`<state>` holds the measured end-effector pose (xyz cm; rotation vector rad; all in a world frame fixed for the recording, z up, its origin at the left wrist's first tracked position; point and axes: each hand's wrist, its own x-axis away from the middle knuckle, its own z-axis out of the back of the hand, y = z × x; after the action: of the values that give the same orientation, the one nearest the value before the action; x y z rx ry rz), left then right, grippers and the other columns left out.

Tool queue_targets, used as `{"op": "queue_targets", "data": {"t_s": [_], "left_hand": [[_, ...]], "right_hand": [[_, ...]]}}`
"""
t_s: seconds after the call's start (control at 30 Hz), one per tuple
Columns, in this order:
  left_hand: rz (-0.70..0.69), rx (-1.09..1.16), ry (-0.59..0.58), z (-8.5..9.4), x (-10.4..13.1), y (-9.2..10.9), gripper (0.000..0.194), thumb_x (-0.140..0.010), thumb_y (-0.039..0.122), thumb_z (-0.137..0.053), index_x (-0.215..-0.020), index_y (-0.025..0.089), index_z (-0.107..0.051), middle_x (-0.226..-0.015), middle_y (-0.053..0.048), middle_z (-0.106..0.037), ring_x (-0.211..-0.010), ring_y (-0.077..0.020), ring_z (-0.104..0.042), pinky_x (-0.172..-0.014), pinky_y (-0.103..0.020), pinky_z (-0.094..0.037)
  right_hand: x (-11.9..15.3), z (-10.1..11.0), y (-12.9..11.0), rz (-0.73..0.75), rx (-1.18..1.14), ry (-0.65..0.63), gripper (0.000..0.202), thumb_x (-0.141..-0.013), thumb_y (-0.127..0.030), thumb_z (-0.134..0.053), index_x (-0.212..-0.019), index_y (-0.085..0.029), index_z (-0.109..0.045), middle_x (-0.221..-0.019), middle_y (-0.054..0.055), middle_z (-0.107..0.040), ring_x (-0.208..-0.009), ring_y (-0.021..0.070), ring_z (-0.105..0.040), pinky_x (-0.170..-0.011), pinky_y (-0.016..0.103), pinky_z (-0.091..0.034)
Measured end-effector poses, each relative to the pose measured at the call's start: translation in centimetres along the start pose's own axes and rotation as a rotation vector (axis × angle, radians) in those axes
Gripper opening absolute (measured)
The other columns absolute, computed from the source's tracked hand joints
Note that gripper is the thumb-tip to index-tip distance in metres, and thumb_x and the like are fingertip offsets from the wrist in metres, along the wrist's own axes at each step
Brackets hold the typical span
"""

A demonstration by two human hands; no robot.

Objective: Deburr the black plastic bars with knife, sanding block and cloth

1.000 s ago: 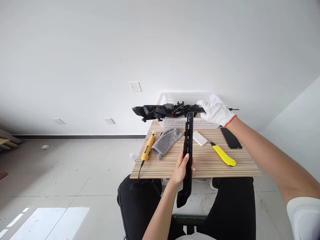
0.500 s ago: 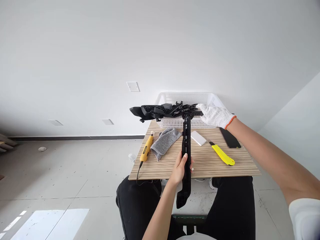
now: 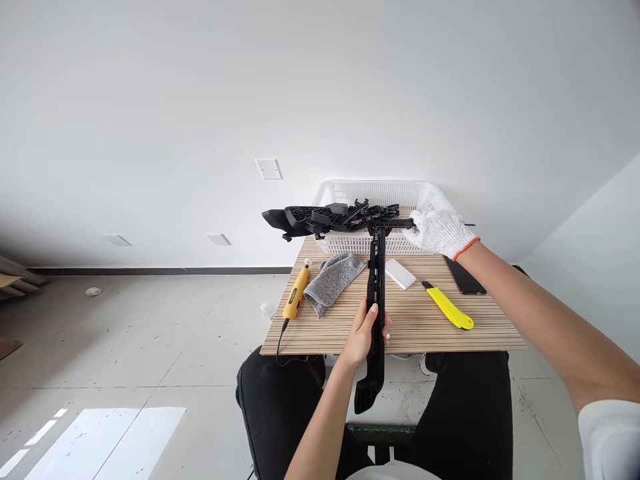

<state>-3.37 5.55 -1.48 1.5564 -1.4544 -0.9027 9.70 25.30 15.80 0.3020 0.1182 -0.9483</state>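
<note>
A long black plastic part [image 3: 379, 280] with a crossbar at its far end stretches over the table toward me. My bare left hand [image 3: 367, 332] is wrapped round its lower half. My right hand [image 3: 440, 232], in a white knitted glove with an orange cuff, grips the right end of the crossbar; its fingertips are partly hidden. Behind the part, a white plastic basket [image 3: 350, 242] holds a pile of black plastic parts [image 3: 320, 219] that sticks out over its left rim.
On the striped table [image 3: 330, 340] lie a yellow corded rotary tool [image 3: 296, 293], a grey glove [image 3: 334, 283], a white flat block [image 3: 400, 274], a yellow utility knife [image 3: 450, 309] and a black phone [image 3: 465, 275]. A wall stands behind the basket.
My right hand has shifted slightly right along the crossbar, away from the piled parts. The whole view has moved a little; my left hand keeps its hold.
</note>
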Motion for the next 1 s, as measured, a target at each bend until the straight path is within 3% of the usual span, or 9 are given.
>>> {"op": "queue_targets", "data": {"t_s": [0.23,0.5,0.7,1.0], "left_hand": [[0.007,-0.014,-0.008,0.1,0.1,0.0,0.030,-0.098,0.052,-0.048,-0.105,0.023,-0.046,-0.093,0.000,-0.058,-0.060,-0.0062,-0.050,-0.053,-0.021,-0.047],[0.039,0.077,0.023,0.4,-0.1,-0.1,0.033,-0.095,0.052,-0.054,-0.110,0.024,-0.046,-0.086,0.001,-0.056,-0.058,-0.0080,-0.049,-0.051,-0.024,-0.048],[0.028,0.045,0.017,0.6,-0.2,-0.3,0.032,-0.096,0.051,-0.053,-0.112,0.024,-0.045,-0.088,0.000,-0.055,-0.059,-0.0080,-0.048,-0.051,-0.024,-0.049],[0.030,-0.001,0.023,0.4,-0.1,-0.2,0.032,-0.096,0.053,-0.052,-0.109,0.024,-0.046,-0.087,0.001,-0.056,-0.059,-0.0080,-0.050,-0.052,-0.023,-0.049]], "right_hand": [[0.2,0.2,-0.4,-0.060,0.002,-0.047,0.067,-0.091,-0.066,-0.031,-0.115,-0.014,-0.065,-0.089,0.020,-0.070,-0.083,0.0361,-0.067,-0.067,0.041,-0.044],[1.8,-1.5,-0.3,-0.058,-0.003,0.098,0.070,-0.089,-0.069,-0.031,-0.103,-0.011,-0.067,-0.075,0.016,-0.068,-0.072,0.0295,-0.065,-0.059,0.030,-0.033],[3.0,-2.3,-1.3,0.021,0.043,0.084,0.061,-0.092,-0.059,-0.028,-0.103,-0.011,-0.066,-0.075,0.015,-0.069,-0.071,0.0282,-0.065,-0.056,0.028,-0.024],[3.2,-2.1,-2.1,-0.008,0.031,0.008,0.055,-0.091,-0.053,-0.031,-0.107,-0.011,-0.062,-0.079,0.017,-0.069,-0.074,0.0313,-0.066,-0.056,0.029,-0.027]]}}
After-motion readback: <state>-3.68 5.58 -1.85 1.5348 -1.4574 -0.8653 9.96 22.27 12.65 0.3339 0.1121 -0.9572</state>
